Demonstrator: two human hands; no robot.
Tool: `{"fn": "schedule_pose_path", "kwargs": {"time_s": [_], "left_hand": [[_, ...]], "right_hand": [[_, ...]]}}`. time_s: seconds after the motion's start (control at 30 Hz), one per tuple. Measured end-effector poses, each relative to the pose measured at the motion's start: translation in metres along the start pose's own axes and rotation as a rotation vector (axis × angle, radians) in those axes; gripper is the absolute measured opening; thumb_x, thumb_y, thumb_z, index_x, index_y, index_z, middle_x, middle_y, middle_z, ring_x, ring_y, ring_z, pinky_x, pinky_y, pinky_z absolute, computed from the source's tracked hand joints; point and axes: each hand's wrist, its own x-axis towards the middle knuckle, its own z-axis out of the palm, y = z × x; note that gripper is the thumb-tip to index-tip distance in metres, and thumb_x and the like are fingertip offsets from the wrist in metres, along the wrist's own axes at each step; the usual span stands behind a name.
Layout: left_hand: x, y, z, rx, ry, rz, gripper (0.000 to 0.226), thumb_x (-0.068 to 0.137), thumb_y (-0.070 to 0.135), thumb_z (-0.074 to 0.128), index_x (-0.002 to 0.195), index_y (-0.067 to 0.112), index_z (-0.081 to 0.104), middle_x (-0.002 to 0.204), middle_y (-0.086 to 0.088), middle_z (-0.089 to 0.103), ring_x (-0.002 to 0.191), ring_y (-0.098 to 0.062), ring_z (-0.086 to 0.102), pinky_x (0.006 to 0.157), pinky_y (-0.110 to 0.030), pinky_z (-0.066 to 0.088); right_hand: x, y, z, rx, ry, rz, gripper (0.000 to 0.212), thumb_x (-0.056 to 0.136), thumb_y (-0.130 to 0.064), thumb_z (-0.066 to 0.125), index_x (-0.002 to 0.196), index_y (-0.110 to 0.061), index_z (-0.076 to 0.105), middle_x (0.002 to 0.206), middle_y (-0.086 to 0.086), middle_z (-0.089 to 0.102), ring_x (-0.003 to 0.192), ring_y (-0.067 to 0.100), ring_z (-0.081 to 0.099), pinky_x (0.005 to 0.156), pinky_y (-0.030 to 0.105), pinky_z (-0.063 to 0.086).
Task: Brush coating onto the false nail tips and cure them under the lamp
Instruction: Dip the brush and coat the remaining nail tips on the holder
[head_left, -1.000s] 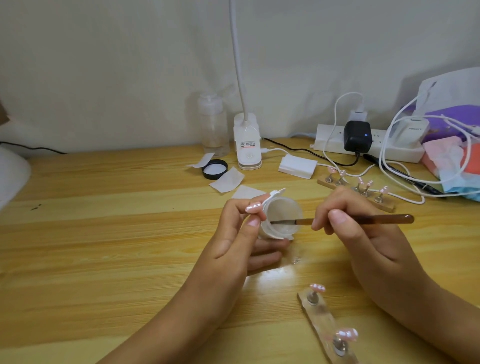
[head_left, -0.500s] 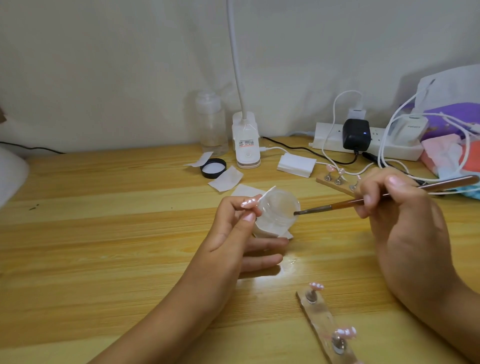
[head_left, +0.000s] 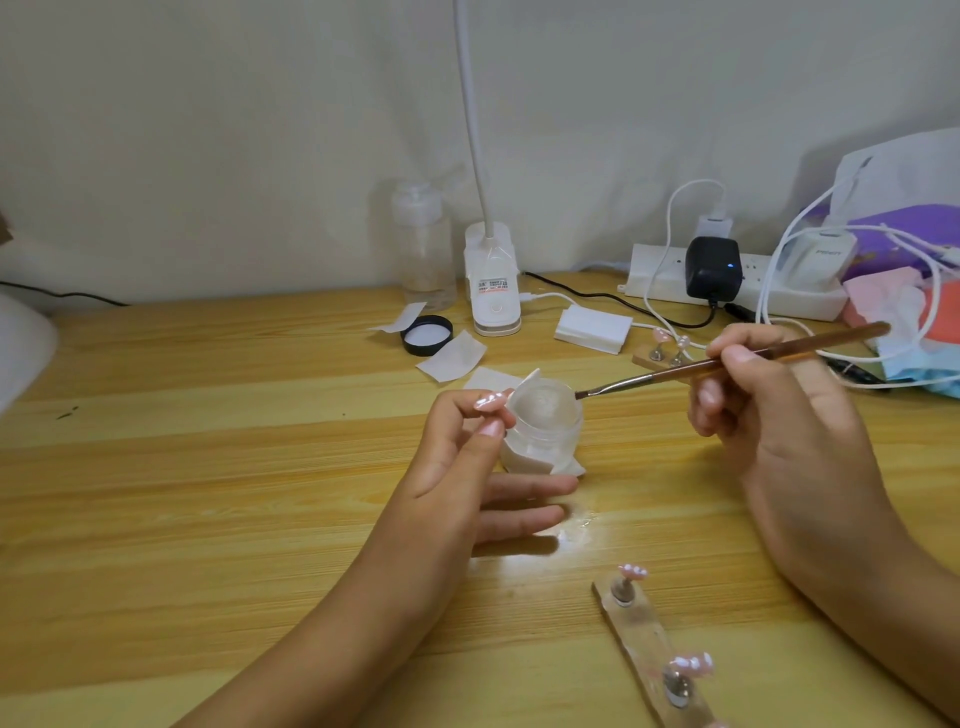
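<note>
Beneath the small frosted white plastic jar (head_left: 545, 421), landmark for every entry: pale yellow wooden tabletop (head_left: 208, 519).

Behind the jar, by the wall: white gooseneck clip lamp (head_left: 493, 280), head out of view.

Left of the jar: left hand (head_left: 457, 467), thumb and forefinger pinching the jar's paper-wrapped side. The remaining fingers are stretched loosely beneath it, and the jar mouth is tipped rightward.

Right of the jar: right hand (head_left: 779, 415), thumb and fingers pinching a slim brown-handled brush (head_left: 727, 364) pen-fashion.

Nearer than the jar, to its right: clear oblong holder strip (head_left: 644, 639), lying flat.

At the jar's right rim: the brush's bristle end, touching or just clear; which cannot be told.

On the strip's metal posts: two glossy pink false nail tips (head_left: 632, 571), well apart from the brush.

Step judged: loading or wiping the brush at the jar.

Next move calls for carrying the bristles to a tip on the strip, with a light steady stroke and no drip. Curing is not yet begun.
</note>
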Motion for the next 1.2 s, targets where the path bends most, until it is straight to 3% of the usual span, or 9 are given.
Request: {"fn": "schedule_pose_path", "kwargs": {"time_s": [0.13, 0.27, 0.4, 0.53, 0.6, 0.7, 0.8, 1.0, 1.2], "left_hand": [[-0.001, 0.0, 0.001, 0.053, 0.074, 0.027, 0.021, 0.104, 0.03, 0.041, 0.094, 0.037, 0.058, 0.087, 0.018, 0.073, 0.081, -0.022, 0.075, 0.066, -0.036, 0.062], [0.001, -0.001, 0.001, 0.122, 0.178, 0.079, 0.033, 0.103, 0.025, 0.043, 0.084, 0.043, 0.063, 0.077, 0.022, 0.068, 0.061, -0.006, 0.067, 0.056, -0.025, 0.056], [0.002, 0.0, 0.001, 0.103, 0.264, 0.088, 0.027, 0.096, 0.029, 0.053, 0.078, 0.045, 0.065, 0.084, 0.021, 0.061, 0.054, -0.003, 0.057, 0.05, -0.022, 0.044], [0.002, 0.0, 0.0, 0.085, 0.323, 0.066, 0.037, 0.1, 0.022, 0.049, 0.076, 0.044, 0.065, 0.1, 0.001, 0.048, 0.056, -0.007, 0.048, 0.043, -0.017, 0.041], [0.002, 0.0, 0.001, 0.089, 0.33, 0.074, 0.039, 0.1, 0.02, 0.049, 0.075, 0.044, 0.066, 0.098, 0.005, 0.049, 0.053, -0.003, 0.045, 0.043, -0.016, 0.039], [0.002, 0.0, 0.002, 0.086, 0.296, 0.099, 0.042, 0.099, 0.014, 0.049, 0.074, 0.042, 0.068, 0.086, 0.017, 0.06, 0.05, 0.001, 0.043, 0.045, -0.014, 0.038], [-0.001, 0.003, 0.002, 0.114, 0.223, 0.087, 0.032, 0.096, 0.015, 0.054, 0.078, 0.036, 0.071, 0.069, 0.017, 0.059, 0.05, 0.0, 0.044, 0.046, -0.014, 0.039], [-0.009, 0.009, 0.008, 0.137, 0.078, 0.059, 0.004, 0.078, 0.026, 0.07, 0.078, 0.026, 0.074, 0.067, 0.006, 0.066, 0.06, -0.006, 0.062, 0.048, -0.017, 0.045], [-0.012, 0.007, 0.012, 0.236, -0.033, 0.015, 0.003, 0.079, 0.028, 0.073, 0.077, 0.028, 0.074, 0.069, 0.008, 0.07, 0.066, -0.005, 0.067, 0.056, -0.014, 0.047]], "right_hand": [[0.001, 0.001, 0.003, -0.011, 0.024, 0.056, 0.024, 0.091, -0.025, 0.052, 0.077, -0.036, 0.068, 0.063, -0.007, 0.058, 0.065, 0.006, 0.053, 0.061, 0.019, 0.047], [0.003, 0.002, 0.002, -0.021, 0.039, 0.092, 0.039, 0.1, -0.014, 0.046, 0.076, -0.034, 0.068, 0.063, -0.007, 0.059, 0.064, 0.005, 0.054, 0.06, 0.019, 0.047], [0.004, 0.002, 0.0, -0.043, 0.068, 0.106, 0.042, 0.099, -0.013, 0.044, 0.073, -0.036, 0.069, 0.062, -0.009, 0.059, 0.062, 0.004, 0.053, 0.058, 0.018, 0.045], [0.004, 0.0, -0.001, -0.032, 0.087, 0.088, 0.031, 0.089, -0.019, 0.048, 0.072, -0.035, 0.069, 0.064, -0.01, 0.059, 0.064, 0.003, 0.052, 0.062, 0.02, 0.042], [0.003, -0.001, -0.001, -0.015, 0.07, 0.056, 0.027, 0.084, -0.02, 0.047, 0.072, -0.033, 0.068, 0.066, -0.01, 0.059, 0.066, 0.004, 0.053, 0.062, 0.019, 0.043], [0.002, -0.003, -0.001, 0.016, 0.018, -0.016, 0.028, 0.083, -0.015, 0.045, 0.074, -0.03, 0.066, 0.072, -0.012, 0.059, 0.068, 0.005, 0.054, 0.06, 0.016, 0.044], [0.002, -0.002, -0.001, 0.039, -0.034, -0.051, 0.031, 0.085, -0.013, 0.044, 0.078, -0.029, 0.069, 0.077, -0.011, 0.062, 0.07, 0.005, 0.056, 0.062, 0.016, 0.046], [0.002, 0.001, -0.001, 0.159, -0.134, -0.002, 0.026, 0.089, -0.017, 0.049, 0.079, -0.026, 0.072, 0.076, -0.007, 0.064, 0.069, 0.01, 0.059, 0.064, 0.019, 0.049], [0.002, 0.001, -0.003, 0.202, -0.183, 0.05, 0.013, 0.076, -0.024, 0.055, 0.074, -0.021, 0.068, 0.072, -0.002, 0.057, 0.063, 0.01, 0.055, 0.061, 0.02, 0.049]]}}
